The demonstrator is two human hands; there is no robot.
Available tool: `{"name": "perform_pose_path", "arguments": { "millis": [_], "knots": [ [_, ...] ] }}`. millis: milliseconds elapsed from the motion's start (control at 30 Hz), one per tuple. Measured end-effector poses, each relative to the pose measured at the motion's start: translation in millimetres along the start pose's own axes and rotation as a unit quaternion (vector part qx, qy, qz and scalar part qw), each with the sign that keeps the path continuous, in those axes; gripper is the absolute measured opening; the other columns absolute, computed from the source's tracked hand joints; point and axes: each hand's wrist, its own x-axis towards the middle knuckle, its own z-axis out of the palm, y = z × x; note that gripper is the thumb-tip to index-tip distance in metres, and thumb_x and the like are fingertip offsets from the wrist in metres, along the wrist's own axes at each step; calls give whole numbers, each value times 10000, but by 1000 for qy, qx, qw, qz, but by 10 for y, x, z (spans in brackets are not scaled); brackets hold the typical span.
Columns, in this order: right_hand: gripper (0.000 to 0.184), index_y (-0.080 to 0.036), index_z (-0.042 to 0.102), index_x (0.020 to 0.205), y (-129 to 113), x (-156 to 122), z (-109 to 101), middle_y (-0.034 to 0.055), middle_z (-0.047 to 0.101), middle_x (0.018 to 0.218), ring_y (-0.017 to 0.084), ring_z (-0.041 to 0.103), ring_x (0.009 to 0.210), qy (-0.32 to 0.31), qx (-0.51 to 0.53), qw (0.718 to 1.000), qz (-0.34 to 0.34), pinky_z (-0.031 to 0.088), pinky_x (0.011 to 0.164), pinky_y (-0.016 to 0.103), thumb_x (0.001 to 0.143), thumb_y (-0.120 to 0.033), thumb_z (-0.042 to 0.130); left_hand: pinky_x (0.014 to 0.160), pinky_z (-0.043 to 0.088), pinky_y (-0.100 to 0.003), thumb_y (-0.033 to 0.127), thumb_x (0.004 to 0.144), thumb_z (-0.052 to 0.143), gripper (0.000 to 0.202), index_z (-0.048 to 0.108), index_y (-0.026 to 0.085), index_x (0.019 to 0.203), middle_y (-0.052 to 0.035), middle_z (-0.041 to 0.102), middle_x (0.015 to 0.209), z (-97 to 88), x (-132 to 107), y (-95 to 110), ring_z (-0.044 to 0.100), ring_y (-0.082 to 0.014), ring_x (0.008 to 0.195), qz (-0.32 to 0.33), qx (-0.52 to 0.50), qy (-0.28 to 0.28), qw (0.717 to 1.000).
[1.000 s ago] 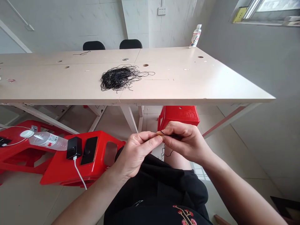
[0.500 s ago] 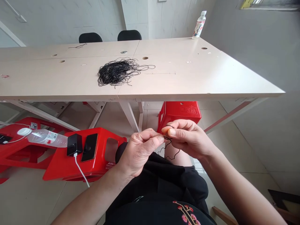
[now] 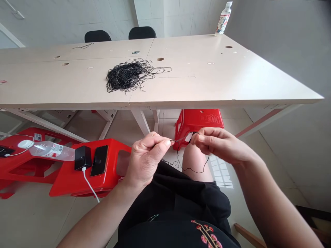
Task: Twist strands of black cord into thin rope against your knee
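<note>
My left hand [image 3: 144, 160] and my right hand [image 3: 219, 144] are held above my lap, below the table's front edge, each pinching one end of a thin black cord [image 3: 192, 168]. A short stretch of the cord runs taut between the two pinches, and the rest hangs in a loop over my bare knee. Further off, a tangled pile of black cords [image 3: 126, 74] lies on the light wooden table [image 3: 207, 82], out of reach of either hand.
A red plastic stool [image 3: 77, 179] at my left carries a phone, a black charger with a white cable and a lying water bottle [image 3: 46, 150]. Another red stool [image 3: 199, 120] stands under the table. A bottle [image 3: 223, 18] stands at the far table corner; two black chairs behind.
My hands have drawn apart, pulling the cord out between them. The hanging loop has grown longer. The view has tipped slightly downward.
</note>
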Motion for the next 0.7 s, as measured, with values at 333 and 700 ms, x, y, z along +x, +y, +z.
{"name": "perform_pose_path", "arguments": {
  "millis": [333, 700],
  "knots": [
    [172, -178, 656, 894, -28, -95, 372, 35, 684, 848, 144, 624, 783, -10, -147, 972, -184, 502, 689, 264, 779, -306, 657, 536, 375, -233, 200, 757, 611, 130, 692, 212, 655, 17, 491, 617, 56, 23, -29, 458, -86, 573, 93, 161, -34, 982],
    [100, -180, 510, 707, -111, -49, 272, -37, 458, 623, 75, 365, 567, -83, -207, 974, -46, 303, 487, 216, 802, -190, 483, 463, 349, -189, 130, 703, 617, 99, 670, 153, 623, 21, 471, 585, 99, 28, -62, 434, -61, 530, 133, 228, -82, 961]
  ]
}}
